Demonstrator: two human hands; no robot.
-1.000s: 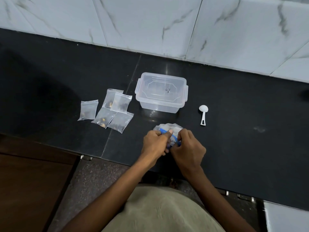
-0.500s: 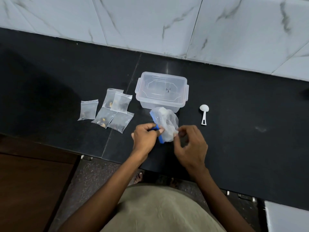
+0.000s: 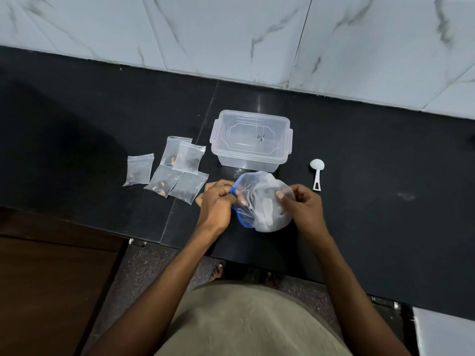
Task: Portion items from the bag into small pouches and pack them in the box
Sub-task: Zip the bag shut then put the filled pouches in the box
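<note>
A white marbled wall (image 3: 231, 34) fills the top of the frame, and below it a black counter (image 3: 385, 227) runs across the whole width. At lower left is a brown cabinet front (image 3: 51, 291). The person's two forearms rise from the bottom centre.

Just above centre stands the box (image 3: 250, 140), clear plastic, its lid on. Directly below it, at frame centre, both hands hold up the bag (image 3: 264, 201), a clear bag with a blue zip edge on its left side and dark contents inside. The left hand (image 3: 218, 204) pinches the blue edge with curled fingers. The right hand (image 3: 303, 204) grips the bag's right side, thumb pressed on the plastic.

Left of centre lie five pouches (image 3: 167, 170), four overlapping in a cluster and one apart at the left, each with a few small dark or tan bits inside. Right of the box lies a white scoop (image 3: 317, 176), bowl toward the wall.
</note>
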